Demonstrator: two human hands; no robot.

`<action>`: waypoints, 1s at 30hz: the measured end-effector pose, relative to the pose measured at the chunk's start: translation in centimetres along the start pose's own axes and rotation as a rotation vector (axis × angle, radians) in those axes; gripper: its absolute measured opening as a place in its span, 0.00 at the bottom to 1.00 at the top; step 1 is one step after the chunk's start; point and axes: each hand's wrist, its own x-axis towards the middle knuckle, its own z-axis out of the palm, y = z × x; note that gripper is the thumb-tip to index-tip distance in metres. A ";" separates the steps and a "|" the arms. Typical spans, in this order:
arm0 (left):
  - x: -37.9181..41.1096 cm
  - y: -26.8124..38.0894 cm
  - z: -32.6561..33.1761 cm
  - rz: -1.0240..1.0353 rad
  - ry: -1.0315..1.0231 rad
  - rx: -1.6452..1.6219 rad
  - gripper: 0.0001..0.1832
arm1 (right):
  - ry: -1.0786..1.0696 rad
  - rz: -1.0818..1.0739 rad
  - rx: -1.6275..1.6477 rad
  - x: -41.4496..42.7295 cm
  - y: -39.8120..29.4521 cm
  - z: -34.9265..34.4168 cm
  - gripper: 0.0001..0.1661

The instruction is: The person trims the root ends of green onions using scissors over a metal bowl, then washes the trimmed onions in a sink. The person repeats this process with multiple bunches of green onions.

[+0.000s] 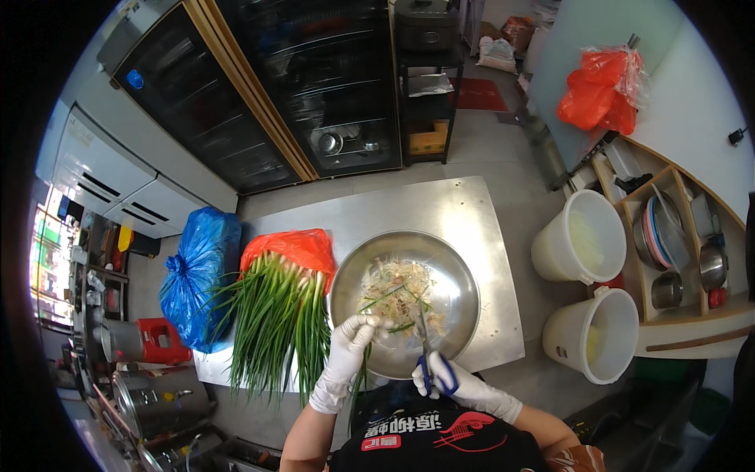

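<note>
A wide steel bowl (460, 283) stands on the steel table, with cut roots and bits of green onion (398, 289) in it. My left hand (351, 348), in a white glove, is closed on a green onion at the bowl's near left rim; its leaves hang down beside the wrist. Blue-handled scissors (423, 336) are in my gloved right hand (442, 377) at the near rim, blades pointing into the bowl. Left of the bowl lies a large bunch of green onions (271, 324), its white ends partly covered by a red plastic bag (301, 245).
A tied blue plastic bag (203, 283) sits at the left end of the steel table (413, 200). Two white buckets (545, 253) (557, 336) stand on the right, beside wooden shelves with basins (655, 230). Dark glass-door cabinets (330, 88) are beyond the table.
</note>
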 end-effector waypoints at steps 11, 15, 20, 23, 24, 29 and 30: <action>2.3 2.5 -8.3 0.020 0.284 -0.228 0.20 | 0.000 0.024 0.153 0.5 -0.3 -0.1 0.33; 3.5 3.0 -12.4 -0.126 0.502 0.221 0.12 | -0.019 0.027 0.240 0.4 -0.2 0.0 0.32; 7.0 -1.5 -13.6 0.150 0.543 0.944 0.05 | -0.058 0.040 0.246 1.1 -0.1 0.2 0.30; 10.0 -2.5 -11.0 -0.023 0.683 1.321 0.18 | -0.060 0.038 0.237 1.2 -0.4 0.6 0.30; 10.6 -4.0 -11.8 -0.018 0.665 1.441 0.21 | -0.066 0.043 0.228 1.2 -0.6 0.8 0.29; 11.1 -4.6 -12.1 0.075 0.693 1.430 0.19 | -0.065 0.035 0.234 0.7 -0.5 0.7 0.28; 10.5 -3.3 -11.9 0.065 0.710 1.373 0.19 | -0.070 0.029 0.244 0.8 -0.5 0.5 0.28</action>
